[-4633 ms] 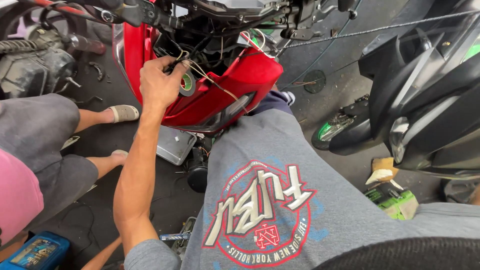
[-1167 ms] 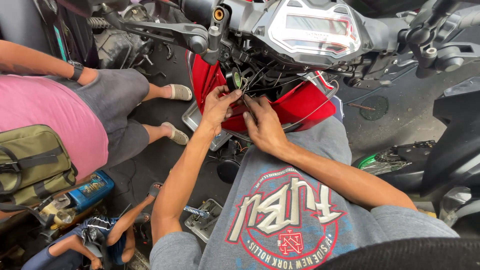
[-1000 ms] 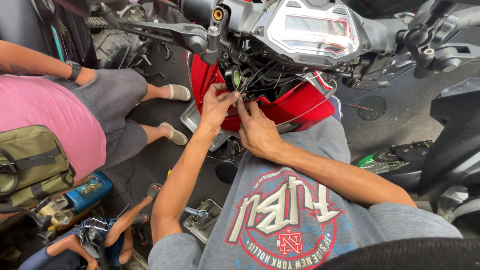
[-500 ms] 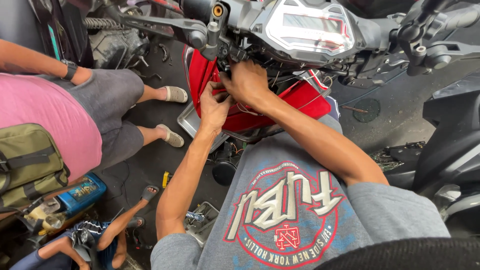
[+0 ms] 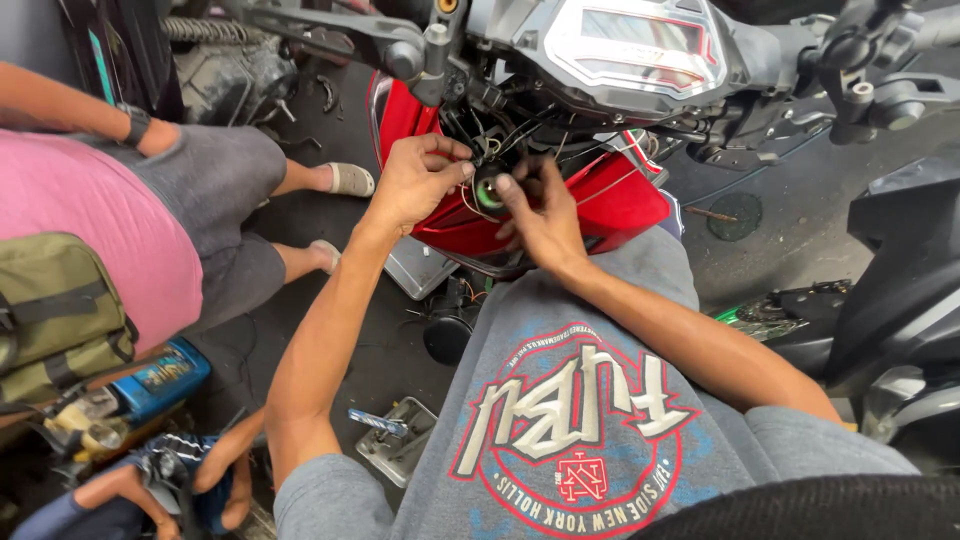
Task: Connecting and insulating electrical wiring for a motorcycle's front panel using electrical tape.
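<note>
While the scooter stands with its red front panel opened up under the dash, both of the person's hands meet at a small round green-centred part among the loose wires below the handlebar. Left hand comes in from the left, fingers curled and pinched around the wires just beside that round part. Right hand lies against the red panel just right of it, thumb and forefinger closed on the part's rim; how firmly it grips I cannot tell. Near the person's lap, on the floor, sits a black round cap, and nearer still a metal tray with a small blue-striped tool. At far left a second person in a pink shirt squats, a green bag at the hip and a blue oil can just beneath it. Another hand at the near left holds a dark bundle.
</note>
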